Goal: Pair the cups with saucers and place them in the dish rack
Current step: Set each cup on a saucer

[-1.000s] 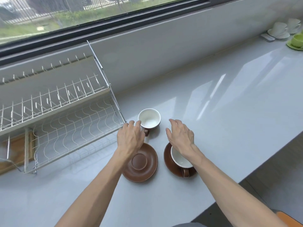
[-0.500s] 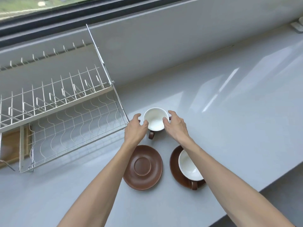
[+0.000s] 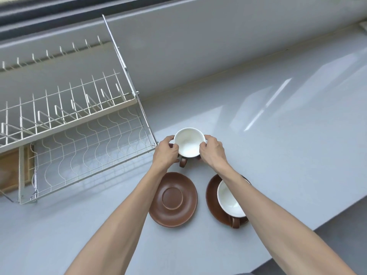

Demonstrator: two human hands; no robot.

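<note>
Head view: two cups, two saucers, one dish rack and two bare hands show on one pale grey counter (image 3: 288,155), which is smooth and glossy enough to carry streaks of window light toward 2 o'clock.

The far cup (image 3: 189,142) sits just above centre. It is round, glazed white inside and brown outside, with a small brown loop handle pointing toward 6 o'clock. The left hand (image 3: 165,153) wraps its fingers around the cup's rim and wall from 9 o'clock, and the right hand (image 3: 212,150) does the same from 3 o'clock, so both hands are closed on this one cup. Whether its base touches the counter cannot be told.

Toward 6 o'clock of that cup lies the empty saucer (image 3: 173,199), a flat brown disc with a matte surface and a raised ring marking the central well. It rests on the counter, apart from the cup.

Just beside it at 3 o'clock is the second saucer (image 3: 213,201), also brown, carrying the second cup (image 3: 231,199), white inside with its brown handle toward 6 o'clock. The right forearm crosses over part of this pair.

At 9 to 10 o'clock stands the dish rack (image 3: 79,139), made of thin white-coated wire: an upper tier of straight upright prongs and a lower tier of wavy wire in a grid, framed by a shiny metal bar at its right end. A wooden board (image 3: 10,171) lies beneath its left side.
</note>
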